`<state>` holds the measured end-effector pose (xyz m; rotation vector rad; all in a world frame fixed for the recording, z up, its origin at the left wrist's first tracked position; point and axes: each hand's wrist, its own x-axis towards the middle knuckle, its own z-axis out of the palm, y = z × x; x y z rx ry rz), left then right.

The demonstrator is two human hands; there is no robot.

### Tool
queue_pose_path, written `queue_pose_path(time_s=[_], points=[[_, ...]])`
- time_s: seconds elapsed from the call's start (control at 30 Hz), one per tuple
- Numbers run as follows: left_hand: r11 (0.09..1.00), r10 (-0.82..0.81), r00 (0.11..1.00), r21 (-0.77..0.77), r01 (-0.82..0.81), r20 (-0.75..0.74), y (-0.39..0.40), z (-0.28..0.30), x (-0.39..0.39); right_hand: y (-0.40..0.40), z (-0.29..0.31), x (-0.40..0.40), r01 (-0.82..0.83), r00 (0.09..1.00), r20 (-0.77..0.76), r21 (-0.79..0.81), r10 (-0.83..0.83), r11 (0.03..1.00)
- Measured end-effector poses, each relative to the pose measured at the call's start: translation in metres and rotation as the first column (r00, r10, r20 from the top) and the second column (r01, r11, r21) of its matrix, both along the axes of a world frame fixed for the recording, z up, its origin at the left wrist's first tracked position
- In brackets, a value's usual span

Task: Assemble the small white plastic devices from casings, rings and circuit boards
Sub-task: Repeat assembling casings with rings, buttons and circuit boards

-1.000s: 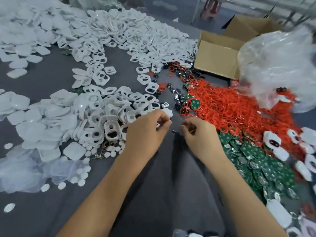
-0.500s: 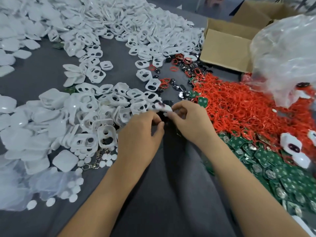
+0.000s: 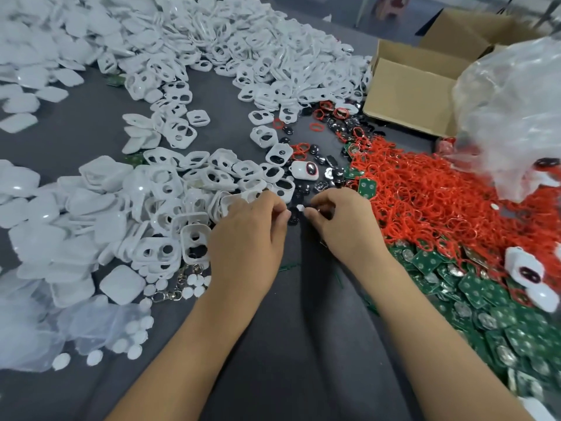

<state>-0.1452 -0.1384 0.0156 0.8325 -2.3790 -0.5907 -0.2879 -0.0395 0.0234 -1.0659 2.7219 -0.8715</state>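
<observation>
My left hand (image 3: pixel 249 235) and my right hand (image 3: pixel 343 226) meet at the table's middle with fingers curled. Their fingertips pinch a small white piece (image 3: pixel 300 207) between them, over loose black parts (image 3: pixel 303 189). Just beyond lies a finished white device (image 3: pixel 304 170) with a red ring and a dark lens. White casings (image 3: pixel 170 189) are heaped to the left, and more white casings (image 3: pixel 243 41) fill the far side. Red rings (image 3: pixel 425 202) are piled to the right. Green circuit boards (image 3: pixel 485 305) lie at the near right.
An open cardboard box (image 3: pixel 406 92) stands at the back right beside a clear plastic bag (image 3: pixel 510 110). White round discs (image 3: pixel 133 338) and metal key clasps (image 3: pixel 176 291) lie near left on plastic film. More finished devices (image 3: pixel 525 271) rest on the boards.
The white device that both hands held half a second ago now lies on the table ahead of them. The hands have drawn back a little and closed on a small white piece.
</observation>
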Motion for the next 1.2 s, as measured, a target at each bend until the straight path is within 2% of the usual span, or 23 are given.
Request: queue_pose_path(time_s=[0.2, 0.33, 0.4, 0.5, 0.6, 0.8, 0.93, 1.2], points=[[0.994, -0.101, 0.995, 0.028, 0.101, -0.017, 0.009, 0.001, 0.003, 0.030, 0.014, 0.015, -0.019, 1.000, -0.026, -0.108, 0.017, 0.994], [0.931, -0.323, 0.943, 0.150, 0.332, -0.078, 0.041, 0.005, 0.014, 0.094, 0.025, 0.040, -0.010, 0.993, 0.115, -0.129, 0.025, 0.992], [0.885, -0.431, 0.898, 0.151, 0.440, -0.086, 0.069, 0.004, 0.026, 0.133, 0.028, 0.059, 0.012, 0.979, 0.202, -0.169, 0.022, 0.986], [0.841, -0.509, 0.855, 0.150, 0.519, -0.101, 0.098, -0.001, 0.043, 0.175, 0.029, 0.084, 0.042, 0.954, 0.298, -0.230, 0.029, 0.972], [0.794, -0.576, 0.812, 0.171, 0.584, -0.099, 0.118, -0.008, 0.063, 0.214, 0.025, 0.109, 0.024, 0.951, 0.304, -0.228, 0.048, 0.973], [0.744, -0.633, 0.771, 0.224, 0.630, -0.069, 0.135, -0.017, 0.087, 0.244, 0.001, 0.128, 0.055, 0.922, 0.380, -0.327, 0.078, 0.943], [0.738, -0.628, 0.775, 0.261, 0.622, -0.073, 0.133, -0.023, 0.089, 0.249, -0.013, 0.131, 0.056, 0.939, 0.337, -0.354, 0.071, 0.934], [0.727, -0.646, 0.762, 0.269, 0.632, -0.045, 0.134, -0.019, 0.092, 0.247, -0.016, 0.138, 0.070, 0.952, 0.305, -0.290, 0.024, 0.954]])
